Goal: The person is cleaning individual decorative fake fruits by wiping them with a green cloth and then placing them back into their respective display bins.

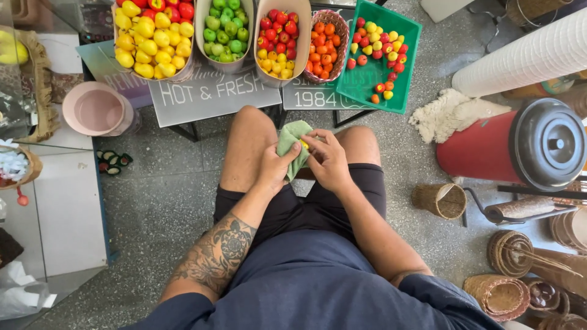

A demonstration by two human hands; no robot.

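Ahead of the fingers sat a green tray of mixed small fruit, a pink woven basket of orange ones, and three tall containers — yellow fruit, green fruit, red-and-yellow fruit. Left of the fingers was a pink bucket; right of them, a red drum with a dark lid — wicker baskets lay nearer.
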